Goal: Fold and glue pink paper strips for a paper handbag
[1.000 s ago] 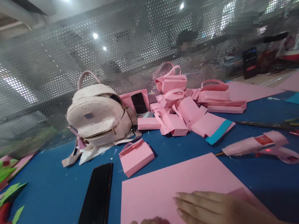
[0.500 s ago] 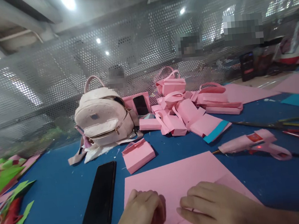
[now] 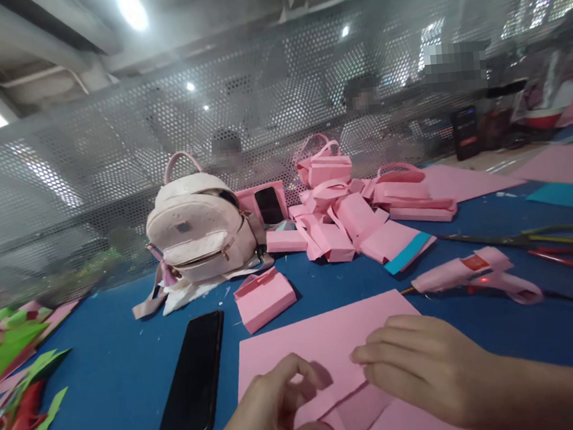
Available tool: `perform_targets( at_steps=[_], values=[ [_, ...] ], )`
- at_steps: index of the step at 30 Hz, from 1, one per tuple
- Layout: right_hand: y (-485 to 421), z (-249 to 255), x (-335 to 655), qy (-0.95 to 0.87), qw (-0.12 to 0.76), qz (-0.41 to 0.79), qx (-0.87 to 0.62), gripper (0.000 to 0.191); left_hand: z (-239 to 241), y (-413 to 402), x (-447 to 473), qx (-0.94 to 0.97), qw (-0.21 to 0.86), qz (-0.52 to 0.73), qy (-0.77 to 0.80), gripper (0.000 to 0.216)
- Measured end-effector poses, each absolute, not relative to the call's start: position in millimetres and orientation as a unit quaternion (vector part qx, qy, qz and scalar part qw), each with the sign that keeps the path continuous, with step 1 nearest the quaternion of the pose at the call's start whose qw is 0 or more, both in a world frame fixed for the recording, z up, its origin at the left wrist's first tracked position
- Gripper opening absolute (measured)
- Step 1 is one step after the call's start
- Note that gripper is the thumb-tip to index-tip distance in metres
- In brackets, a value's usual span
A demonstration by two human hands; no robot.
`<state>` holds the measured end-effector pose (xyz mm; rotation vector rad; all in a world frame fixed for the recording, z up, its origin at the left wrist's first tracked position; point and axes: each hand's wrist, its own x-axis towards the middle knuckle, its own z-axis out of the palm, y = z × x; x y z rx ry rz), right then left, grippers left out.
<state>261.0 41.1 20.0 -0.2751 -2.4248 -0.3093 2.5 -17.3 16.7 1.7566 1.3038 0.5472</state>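
A large pink paper sheet (image 3: 322, 336) lies on the blue table (image 3: 103, 365) right in front of me. My left hand (image 3: 278, 410) pinches a folded flap of that sheet between thumb and fingers at the near edge. My right hand (image 3: 424, 363) rests curled on the sheet just to the right, fingertips pressing the fold line. A small folded pink paper bag (image 3: 264, 299) lies just beyond the sheet.
A black phone (image 3: 193, 377) lies left of the sheet. A pale pink backpack (image 3: 200, 229) and a pile of pink paper bags (image 3: 355, 202) stand against a perforated metal screen. A pink glue gun (image 3: 467, 273) and scissors (image 3: 544, 239) lie at right. Green and red paper scraps (image 3: 14, 372) sit at far left.
My hands moved up into view and went from lying flat on the sheet to curling. The left hand has lifted a flap of the paper's near edge.
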Motion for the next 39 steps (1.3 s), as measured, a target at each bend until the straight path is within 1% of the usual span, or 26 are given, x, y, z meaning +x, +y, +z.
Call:
perform_targets(
  at_steps=[3, 6, 9, 10, 12, 15, 17, 19, 21, 24, 26, 29, 32, 35, 38, 39],
  values=[
    [41, 23, 261, -0.929, 0.333, -0.129, -0.099, 0.033, 14, -18, 8, 0.658, 0.48, 0.289, 0.503, 0.026],
    [41, 20, 263, -0.937, 0.31, -0.123, -0.102, 0.034, 18, -16, 10, 0.621, 0.516, 0.306, 0.504, 0.034],
    [41, 16, 264, -0.951, 0.276, -0.066, -0.12, 0.028, 28, -12, 11, 0.555, 0.615, 0.311, 0.466, 0.038],
    [41, 15, 264, -0.955, 0.26, -0.021, -0.14, 0.023, 31, -11, 11, 0.529, 0.645, 0.321, 0.449, 0.037],
    [40, 18, 262, -0.944, 0.227, 0.116, -0.21, 0.014, 35, -11, 12, 0.497, 0.672, 0.34, 0.431, 0.034],
    [38, 25, 258, -0.838, 0.188, 0.397, -0.323, 0.009, 34, -13, 11, 0.524, 0.637, 0.343, 0.45, 0.034],
    [38, 29, 257, -0.75, 0.168, 0.54, -0.343, 0.01, 32, -15, 10, 0.552, 0.612, 0.334, 0.457, 0.036],
    [40, 31, 256, -0.695, 0.139, 0.623, -0.331, 0.019, 31, -17, 10, 0.569, 0.597, 0.327, 0.461, 0.037],
    [43, 29, 258, -0.664, 0.099, 0.669, -0.319, 0.023, 33, -18, 12, 0.58, 0.579, 0.317, 0.477, 0.039],
    [46, 22, 260, -0.64, 0.061, 0.708, -0.293, 0.03, 38, -17, 13, 0.601, 0.544, 0.301, 0.502, 0.039],
    [45, 19, 261, -0.639, 0.06, 0.713, -0.282, 0.032, 41, -17, 14, 0.628, 0.514, 0.295, 0.505, 0.036],
    [43, 17, 261, -0.634, 0.069, 0.719, -0.275, 0.03, 43, -18, 14, 0.662, 0.473, 0.286, 0.506, 0.031],
    [40, 16, 259, -0.626, 0.068, 0.729, -0.269, 0.025, 42, -19, 13, 0.67, 0.456, 0.277, 0.516, 0.027],
    [40, 15, 259, -0.625, 0.059, 0.723, -0.288, 0.025, 40, -20, 14, 0.665, 0.46, 0.293, 0.51, 0.023],
    [40, 15, 258, -0.637, 0.061, 0.699, -0.319, 0.025, 40, -19, 15, 0.643, 0.498, 0.347, 0.467, 0.012],
    [40, 16, 258, -0.643, 0.066, 0.688, -0.329, 0.025, 40, -19, 15, 0.629, 0.51, 0.363, 0.461, 0.014]
  ],
)
